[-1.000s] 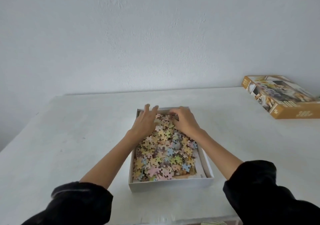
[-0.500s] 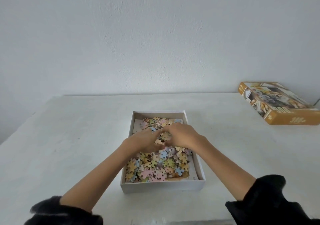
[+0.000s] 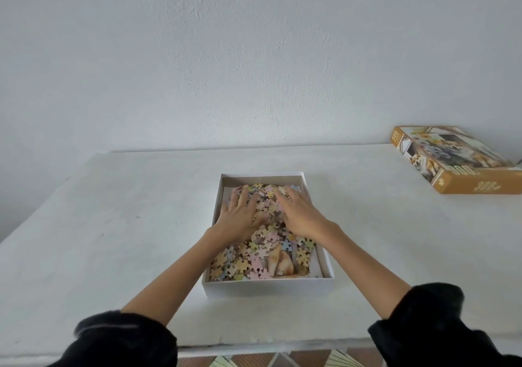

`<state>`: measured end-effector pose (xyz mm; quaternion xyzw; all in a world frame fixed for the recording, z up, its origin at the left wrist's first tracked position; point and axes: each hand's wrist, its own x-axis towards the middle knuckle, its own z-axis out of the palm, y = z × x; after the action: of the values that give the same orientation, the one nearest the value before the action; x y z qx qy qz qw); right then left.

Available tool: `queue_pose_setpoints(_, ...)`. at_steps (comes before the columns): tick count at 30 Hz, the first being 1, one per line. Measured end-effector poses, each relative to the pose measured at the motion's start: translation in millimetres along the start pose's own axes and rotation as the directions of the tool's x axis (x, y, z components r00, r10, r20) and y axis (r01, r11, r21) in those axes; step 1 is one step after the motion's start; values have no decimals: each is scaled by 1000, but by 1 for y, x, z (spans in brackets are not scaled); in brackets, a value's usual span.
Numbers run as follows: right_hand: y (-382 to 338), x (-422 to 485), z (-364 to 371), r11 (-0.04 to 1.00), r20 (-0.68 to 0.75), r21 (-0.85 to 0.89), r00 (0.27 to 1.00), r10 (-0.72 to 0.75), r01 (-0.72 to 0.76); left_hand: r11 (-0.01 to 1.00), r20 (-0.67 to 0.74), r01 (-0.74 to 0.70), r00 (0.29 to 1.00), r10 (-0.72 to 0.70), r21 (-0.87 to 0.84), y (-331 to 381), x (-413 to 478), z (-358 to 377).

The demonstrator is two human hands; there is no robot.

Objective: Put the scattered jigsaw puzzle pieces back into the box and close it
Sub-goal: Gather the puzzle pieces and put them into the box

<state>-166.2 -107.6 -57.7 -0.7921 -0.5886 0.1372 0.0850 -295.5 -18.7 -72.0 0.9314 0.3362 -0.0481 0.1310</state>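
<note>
An open white box [image 3: 268,287] stands in the middle of the table, holding several pastel jigsaw pieces [image 3: 254,256] heaped over a printed picture sheet [image 3: 282,265]. My left hand [image 3: 240,214] lies flat on the pieces in the box's far left part, fingers spread. My right hand [image 3: 299,211] rests flat on the pieces beside it, fingers pointing to the far end. The orange box lid [image 3: 457,160] with a dog picture lies at the table's far right.
The white table [image 3: 113,225] runs to a plain white wall [image 3: 254,56] at the back. Its front edge is near my sleeves, with patterned floor [image 3: 282,361] showing below.
Both hands drew back to the box's middle, then pushed forward again and flattened on the pieces at the far end. The picture sheet now shows at the near end.
</note>
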Motion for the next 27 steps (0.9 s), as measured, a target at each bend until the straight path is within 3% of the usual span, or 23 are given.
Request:
queue_pose_setpoints(3,2,10,9,1000,1,-3,1000,18,-18,1000,5,-20,1000,20,3,-2,16,4)
queue_pose_setpoints(5,0,13,12,998,-13,22,998,66,-65,996,-9,51,999,-50,74,-4,23,5)
queue_pose_setpoints(7,-4,14,13,996,-88,7,992,88,-88,984,-97,120,989,-108,131,-3,28,3)
queue_pose_setpoints(9,-9,10,12,998,-157,-36,986,52,-59,987,-186,66,982,-39,143,-2,28,2)
queue_pose_setpoints(12,-15,-2,7,998,-57,-54,998,-27,24,993,-118,-104,987,110,54,-6,29,3)
queue_pose_setpoints(14,-15,-10,-2,997,54,-45,997,-59,62,991,-64,-117,991,122,69,-12,28,3)
queue_pose_setpoints(16,-15,-15,-12,996,92,6,992,-90,90,992,-152,-90,983,102,84,-16,29,2)
queue_pose_setpoints(19,-13,-14,-15,990,-65,85,992,-110,115,995,-329,-97,940,93,5,-21,30,-1)
queue_pose_setpoints(21,-8,-11,-7,986,-66,76,987,-145,150,983,-272,-178,949,157,-51,-25,32,-2)
queue_pose_setpoints(24,-5,-18,-1,983,154,18,971,-182,182,982,-48,-184,982,183,-33,-24,30,-4)
queue_pose_setpoints(27,-7,-26,-11,979,98,102,978,-186,176,995,44,-94,995,93,19,-15,22,-5)
